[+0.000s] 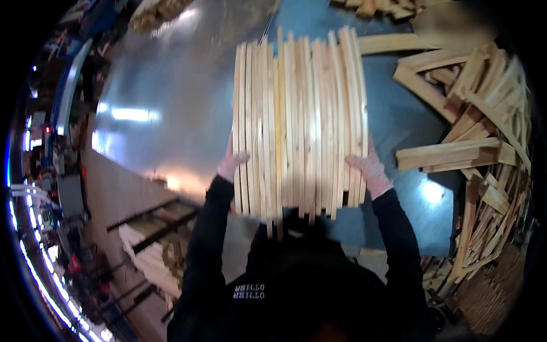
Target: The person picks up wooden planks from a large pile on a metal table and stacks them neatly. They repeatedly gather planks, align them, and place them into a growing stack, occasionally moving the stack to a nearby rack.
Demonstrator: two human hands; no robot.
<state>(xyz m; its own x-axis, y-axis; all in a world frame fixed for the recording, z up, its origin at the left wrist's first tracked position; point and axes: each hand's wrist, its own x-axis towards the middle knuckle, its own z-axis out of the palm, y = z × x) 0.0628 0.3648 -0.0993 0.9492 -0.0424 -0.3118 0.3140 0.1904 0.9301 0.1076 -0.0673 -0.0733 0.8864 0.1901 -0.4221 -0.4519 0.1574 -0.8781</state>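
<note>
Between my two hands is a wide bundle of pale wooden strips (302,125), standing side by side with uneven ends. One strip near the middle is yellower than the others. My left hand (232,164) presses the bundle's left side, its thumb over the front and its other fingers hidden behind. On the opposite side my right hand (370,171) grips in the same way, thumb across the outer strips. Both hands look gloved in something pinkish. Below the bundle is my dark-clothed body, and a few strips stick out lower than the rest toward it.
A shiny metal table (171,97) spreads beneath and left of the bundle. Loose wood pieces (478,108) lie in a tangled heap along the right, some overhanging the table. At lower left a dark rack (165,233) holds stacked pale wood. More wood (382,7) lies at the far edge.
</note>
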